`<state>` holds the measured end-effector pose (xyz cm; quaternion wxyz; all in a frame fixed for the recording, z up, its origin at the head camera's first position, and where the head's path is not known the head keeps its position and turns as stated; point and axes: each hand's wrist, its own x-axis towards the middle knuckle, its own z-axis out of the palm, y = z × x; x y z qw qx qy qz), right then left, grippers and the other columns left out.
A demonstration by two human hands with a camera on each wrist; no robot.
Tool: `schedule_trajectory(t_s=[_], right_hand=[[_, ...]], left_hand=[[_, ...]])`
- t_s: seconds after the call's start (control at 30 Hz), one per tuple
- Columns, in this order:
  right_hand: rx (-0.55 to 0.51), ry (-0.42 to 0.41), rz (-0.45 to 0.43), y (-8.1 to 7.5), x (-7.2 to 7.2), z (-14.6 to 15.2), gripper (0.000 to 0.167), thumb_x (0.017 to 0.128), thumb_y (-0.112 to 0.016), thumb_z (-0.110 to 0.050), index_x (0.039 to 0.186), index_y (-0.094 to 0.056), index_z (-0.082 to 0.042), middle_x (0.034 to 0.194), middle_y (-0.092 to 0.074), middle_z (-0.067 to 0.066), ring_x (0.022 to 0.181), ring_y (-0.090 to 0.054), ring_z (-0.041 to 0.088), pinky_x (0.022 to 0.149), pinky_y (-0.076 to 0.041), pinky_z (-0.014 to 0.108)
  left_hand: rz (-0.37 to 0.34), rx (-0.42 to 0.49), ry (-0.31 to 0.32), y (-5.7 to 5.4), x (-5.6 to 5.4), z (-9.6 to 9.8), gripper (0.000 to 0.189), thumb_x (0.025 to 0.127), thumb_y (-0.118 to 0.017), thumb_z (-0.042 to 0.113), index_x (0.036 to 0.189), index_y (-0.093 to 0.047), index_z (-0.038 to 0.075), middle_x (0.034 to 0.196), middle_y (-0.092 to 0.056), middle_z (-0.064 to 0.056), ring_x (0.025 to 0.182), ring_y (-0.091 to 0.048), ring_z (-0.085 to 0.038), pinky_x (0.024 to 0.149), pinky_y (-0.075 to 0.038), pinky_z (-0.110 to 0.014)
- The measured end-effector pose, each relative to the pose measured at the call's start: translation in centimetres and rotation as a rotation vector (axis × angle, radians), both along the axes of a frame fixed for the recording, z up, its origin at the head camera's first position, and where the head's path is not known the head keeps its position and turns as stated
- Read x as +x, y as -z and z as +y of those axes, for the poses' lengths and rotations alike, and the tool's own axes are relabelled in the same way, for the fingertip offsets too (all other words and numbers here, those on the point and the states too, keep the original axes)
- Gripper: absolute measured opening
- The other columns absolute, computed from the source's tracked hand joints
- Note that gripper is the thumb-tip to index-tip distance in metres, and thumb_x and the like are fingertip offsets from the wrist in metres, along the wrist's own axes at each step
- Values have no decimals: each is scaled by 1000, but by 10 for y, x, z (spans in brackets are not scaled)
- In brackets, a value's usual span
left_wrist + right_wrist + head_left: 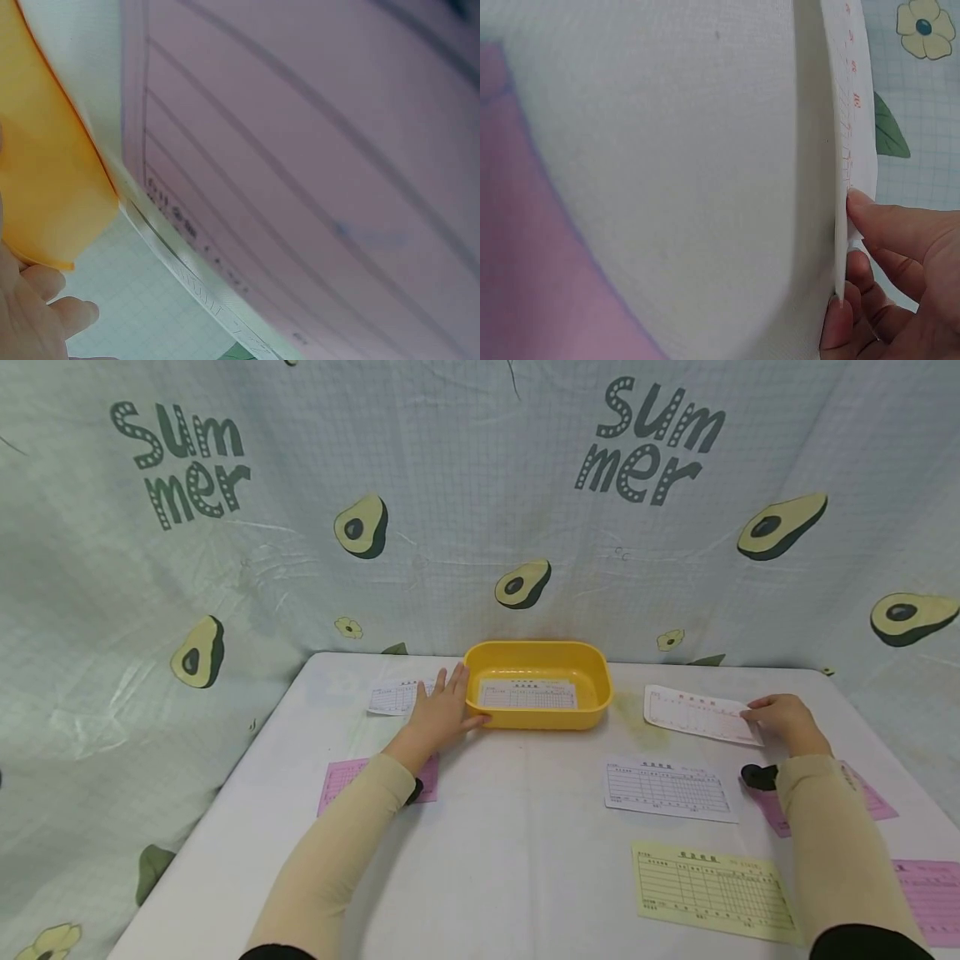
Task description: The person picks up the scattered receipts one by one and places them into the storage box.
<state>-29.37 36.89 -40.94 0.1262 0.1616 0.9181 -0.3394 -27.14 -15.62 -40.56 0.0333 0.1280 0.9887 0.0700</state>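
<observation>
A yellow plastic basin [536, 721] stands at the back middle of the table, with a printed white form slip [528, 695] lying in it. My left hand [438, 718] touches the basin's left side, fingers spread and fairly straight, thumb by the front corner. In the left wrist view the basin wall [45, 150] shows beside the fingers [71, 315]. At the back right, my right hand [787, 722] pinches the right end of a white form pad printed in red [693, 714]. Its near edge is lifted off the table in the right wrist view, thumb on the printed face.
A white slip [393, 697] and a pink slip [347, 779] lie near the left arm, partly covered. On the right are a white form [667, 789], a yellow form [712, 889] and two pink ones [870, 793]. A patterned curtain [450, 460] hangs behind the table.
</observation>
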Motion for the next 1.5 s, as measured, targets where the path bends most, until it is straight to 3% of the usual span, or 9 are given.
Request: schedule_trajectory(t_s=[0.27,0.47,0.6,0.73,0.9,0.97,1.1,1.23,1.5], right_hand=[[61,-48,154,9,0,-5,37,100,-58,-13,119,-50,18,124,-46,41,110,-44,53,98,-36,63],[91,-50,253,9,1,-13,40,97,-60,-8,127,-50,17,125,-51,43,112,-49,56,96,-39,64],[86,-11,313,7,3,-16,40,97,-61,-6,130,-53,16,126,-55,40,106,-56,51,79,-49,46],[64,19,374,3,5,-18,38,98,-62,-5,130,-58,14,126,-58,38,102,-59,43,62,-43,22],[-14,92,402,-1,9,-20,39,102,-59,-9,134,-59,12,115,-65,29,98,-56,26,66,-39,19],[-67,126,406,-3,9,-19,39,103,-58,-11,136,-59,10,97,-69,9,91,-54,13,66,-41,17],[-220,170,418,-6,10,-19,41,104,-56,-12,139,-57,10,76,-52,-28,77,-49,-2,61,-46,12],[-332,207,428,-8,10,-19,39,104,-59,-15,137,-59,6,80,-53,-27,77,-51,-1,61,-49,12],[-419,319,448,-12,8,-20,22,103,-62,-23,123,-71,-24,90,-55,-22,82,-54,-1,66,-50,10]], left_hand=[[-11,-10,-4,-2,1,-1,102,99,-55,63,164,-7,0,170,-8,-16,155,-9,-41,118,-10,-69],[-20,-6,-4,-2,1,-1,102,99,-54,63,164,-6,0,171,-6,-15,155,-8,-40,118,-10,-68],[-25,2,-4,-4,1,0,102,99,-54,62,164,-6,0,171,-6,-15,155,-7,-40,118,-9,-68],[-13,0,-5,-4,1,0,102,99,-55,62,164,-7,0,170,-7,-15,155,-8,-40,118,-10,-68],[-10,4,3,-2,3,-1,102,99,-56,62,163,-8,-1,170,-8,-16,154,-10,-41,118,-10,-69],[-11,-1,4,-2,3,-1,102,99,-55,62,163,-8,-1,170,-7,-15,155,-9,-41,118,-11,-69],[-7,2,0,-1,3,0,102,99,-55,62,163,-9,-1,170,-8,-15,155,-10,-41,118,-11,-68],[-7,7,-3,0,3,0,102,99,-56,62,163,-9,0,170,-9,-15,155,-10,-41,118,-10,-68],[-5,-3,-1,1,2,-1,102,98,-55,63,163,-8,0,170,-8,-15,155,-9,-41,118,-10,-68]])
